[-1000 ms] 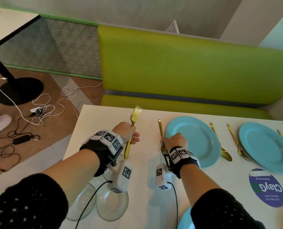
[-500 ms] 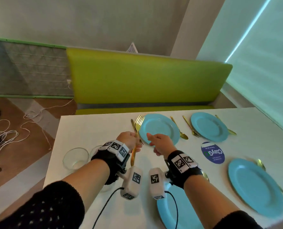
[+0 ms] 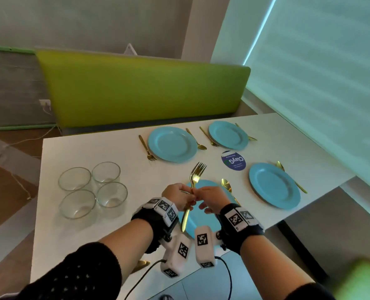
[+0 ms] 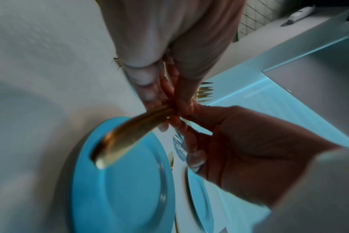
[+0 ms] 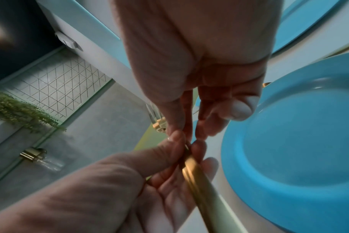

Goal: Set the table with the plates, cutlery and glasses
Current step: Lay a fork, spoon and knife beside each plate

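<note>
While pinching the slim gold metal fork (image 3: 192, 192) between left hand (image 3: 178, 197) and right hand (image 3: 210, 198), both sets of fingertips (image 5: 177, 137) closing on the handle's middle, tines up. Hovering just over the nearest round sky-blue plate (image 3: 203, 221), directly beneath the fingers. Judging it a hand-to-hand pass: keeping one pinch firm until the other has it, then lowering it flat beside the rim, opposite the gold spoon (image 3: 227, 187) lying right of the fingers. Farther left of the fingers, four clear short glass tumblers (image 3: 93, 189) standing grouped, showing nothing inside. Beyond the fingertips, three more blue plates (image 3: 172, 144) holding no food, cutlery flanking them.
</note>
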Available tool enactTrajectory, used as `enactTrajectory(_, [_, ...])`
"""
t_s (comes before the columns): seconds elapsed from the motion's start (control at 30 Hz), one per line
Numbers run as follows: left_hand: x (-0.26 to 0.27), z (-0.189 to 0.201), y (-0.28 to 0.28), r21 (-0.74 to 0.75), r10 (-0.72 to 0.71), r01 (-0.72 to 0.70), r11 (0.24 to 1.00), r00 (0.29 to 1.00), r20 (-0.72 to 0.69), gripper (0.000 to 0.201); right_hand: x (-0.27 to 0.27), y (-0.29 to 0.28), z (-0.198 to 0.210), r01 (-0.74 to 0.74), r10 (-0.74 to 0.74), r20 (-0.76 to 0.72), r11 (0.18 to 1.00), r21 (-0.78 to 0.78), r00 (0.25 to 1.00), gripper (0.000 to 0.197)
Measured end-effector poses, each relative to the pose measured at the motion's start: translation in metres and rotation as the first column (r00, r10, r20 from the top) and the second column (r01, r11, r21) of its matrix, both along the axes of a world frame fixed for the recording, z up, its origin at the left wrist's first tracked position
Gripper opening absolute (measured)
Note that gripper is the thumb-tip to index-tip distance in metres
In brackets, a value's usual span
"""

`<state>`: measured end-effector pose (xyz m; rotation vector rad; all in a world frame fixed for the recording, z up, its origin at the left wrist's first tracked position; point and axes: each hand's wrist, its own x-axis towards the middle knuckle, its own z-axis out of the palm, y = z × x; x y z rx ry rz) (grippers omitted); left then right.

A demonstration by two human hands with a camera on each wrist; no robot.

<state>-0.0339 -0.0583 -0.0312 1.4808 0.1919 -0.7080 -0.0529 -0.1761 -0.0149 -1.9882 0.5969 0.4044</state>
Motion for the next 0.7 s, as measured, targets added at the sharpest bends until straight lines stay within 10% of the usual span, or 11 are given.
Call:
enactTrajectory(0.37, [0.004, 0.000, -0.045, 0.066, 0.025, -0.025, 0.998, 1.000, 0.001, 0.023, 0.008, -0.058, -0.011, -0.011, 0.011, 0.008, 1.000, 0.015, 1.000, 0.020])
enactTrajectory(0.7, [0.033, -0.022, -0.100, 0.250, 0.177, -0.181, 0.951, 0.984, 0.036, 0.024, 0.040, -0.190, -0.048, -0.119, 0.096, -0.096, 0.952, -0.281, 0.991, 0.031])
